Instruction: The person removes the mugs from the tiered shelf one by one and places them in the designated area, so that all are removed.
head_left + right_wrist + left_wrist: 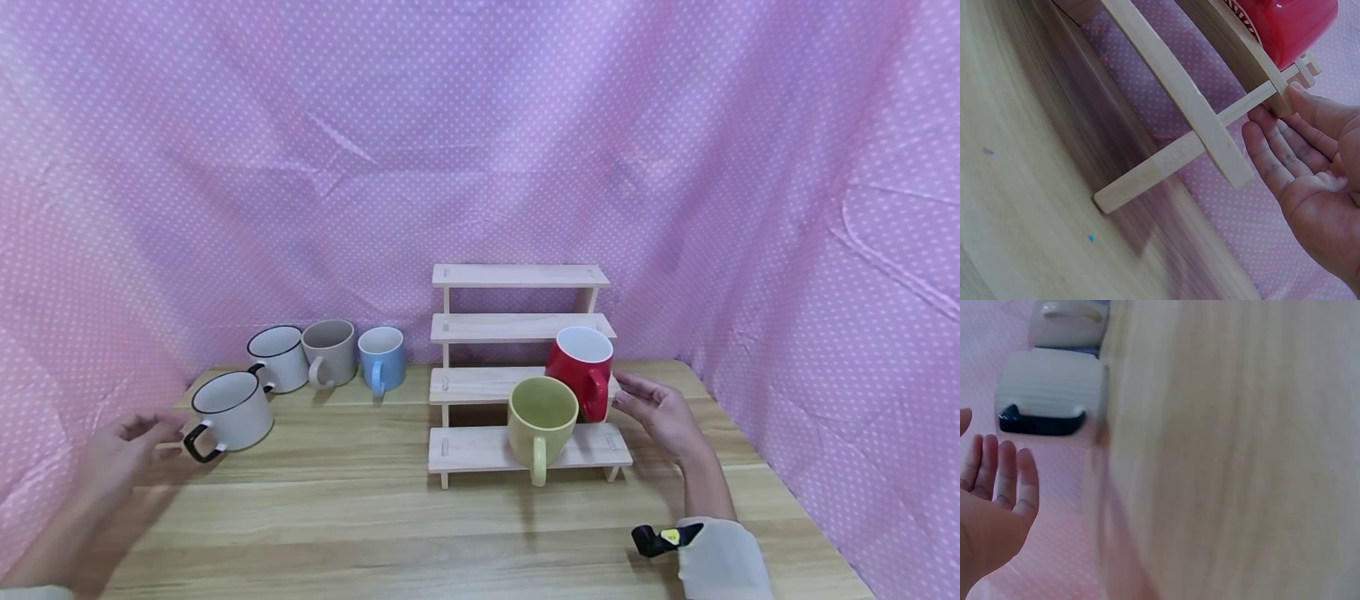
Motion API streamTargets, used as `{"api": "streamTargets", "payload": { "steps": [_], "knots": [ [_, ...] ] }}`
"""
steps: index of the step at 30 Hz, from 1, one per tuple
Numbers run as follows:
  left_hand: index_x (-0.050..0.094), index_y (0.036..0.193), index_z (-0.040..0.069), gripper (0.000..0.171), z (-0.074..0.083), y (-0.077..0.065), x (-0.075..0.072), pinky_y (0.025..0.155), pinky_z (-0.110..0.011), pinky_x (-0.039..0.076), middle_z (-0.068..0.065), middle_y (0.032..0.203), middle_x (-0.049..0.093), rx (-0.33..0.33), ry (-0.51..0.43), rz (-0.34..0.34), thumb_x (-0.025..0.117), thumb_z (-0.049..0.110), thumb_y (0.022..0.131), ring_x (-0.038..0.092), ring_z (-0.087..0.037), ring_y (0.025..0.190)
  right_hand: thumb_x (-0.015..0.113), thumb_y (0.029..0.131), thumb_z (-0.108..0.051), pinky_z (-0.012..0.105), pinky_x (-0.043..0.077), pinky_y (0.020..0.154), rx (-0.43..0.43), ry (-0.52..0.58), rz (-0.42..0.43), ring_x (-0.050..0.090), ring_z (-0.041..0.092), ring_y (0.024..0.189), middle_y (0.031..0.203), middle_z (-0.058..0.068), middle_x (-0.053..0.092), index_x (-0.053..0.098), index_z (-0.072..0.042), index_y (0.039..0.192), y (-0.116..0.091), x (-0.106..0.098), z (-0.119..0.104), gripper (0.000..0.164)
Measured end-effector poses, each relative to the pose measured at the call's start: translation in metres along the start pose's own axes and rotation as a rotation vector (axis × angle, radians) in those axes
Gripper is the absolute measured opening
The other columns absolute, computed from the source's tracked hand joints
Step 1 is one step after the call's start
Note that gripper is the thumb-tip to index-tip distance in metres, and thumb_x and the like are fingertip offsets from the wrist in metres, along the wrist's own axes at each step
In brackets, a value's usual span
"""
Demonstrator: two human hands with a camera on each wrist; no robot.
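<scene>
My left hand [135, 446] hovers with loosely extended fingers just left of a white mug [236, 417], close to its black handle [1041, 424]. Nothing is held in it. At the right, my right hand [663, 412] has its thumb over and its fingers under the end of one board of a wooden tiered stand [487, 450], pinching that end. A red mug [573, 375] with a white inside sits on the second step, right above those fingers. On the lowest step stands a yellow-green mug [543, 425], its handle toward me.
Behind the white mug stand another white mug with a dark rim [281, 362], a grey-beige mug [333, 354] and a light blue mug [384, 358]. The stand's upper two boards [521, 275] rise toward a pink dotted curtain [480, 150] around the wooden table [337, 517].
</scene>
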State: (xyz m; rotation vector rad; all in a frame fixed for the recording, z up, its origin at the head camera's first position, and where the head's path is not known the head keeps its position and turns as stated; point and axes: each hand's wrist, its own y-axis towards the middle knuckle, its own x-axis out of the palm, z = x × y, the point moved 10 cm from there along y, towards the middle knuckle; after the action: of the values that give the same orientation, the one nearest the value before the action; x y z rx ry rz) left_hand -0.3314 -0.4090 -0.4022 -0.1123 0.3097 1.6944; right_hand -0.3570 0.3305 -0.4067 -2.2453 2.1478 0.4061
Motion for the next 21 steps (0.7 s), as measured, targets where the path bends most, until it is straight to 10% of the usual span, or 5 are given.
{"api": "streamTargets", "payload": {
  "steps": [13, 21],
  "knots": [
    [0.066, 0.102, 0.008, 0.019, 0.063, 0.018, 0.033, 0.065, -0.015, 0.054, 0.023, 0.086, 0.066, 0.159, 0.300, 0.032, 0.068, 0.027, 0.101, 0.065, -0.002, 0.076, 0.064, 0.102, -0.011, 0.017, 0.054, 0.093, 0.015, 0.017, 0.000, 0.068, 0.002, 0.106, 0.147, 0.034, 0.047, 0.038, 0.014, 0.148, -0.002, 0.001, -0.002, 0.059],
    [0.064, 0.107, 0.000, 0.032, 0.079, 0.029, 0.061, 0.067, -0.018, 0.055, 0.018, 0.087, 0.066, 0.189, 0.312, 0.007, 0.070, 0.030, 0.099, 0.061, -0.001, 0.080, 0.066, 0.101, -0.011, 0.019, 0.054, 0.093, 0.028, 0.025, 0.001, 0.068, 0.003, 0.106, 0.146, 0.026, 0.052, 0.040, 0.013, 0.149, -0.001, 0.001, 0.000, 0.059]
  ]
}}
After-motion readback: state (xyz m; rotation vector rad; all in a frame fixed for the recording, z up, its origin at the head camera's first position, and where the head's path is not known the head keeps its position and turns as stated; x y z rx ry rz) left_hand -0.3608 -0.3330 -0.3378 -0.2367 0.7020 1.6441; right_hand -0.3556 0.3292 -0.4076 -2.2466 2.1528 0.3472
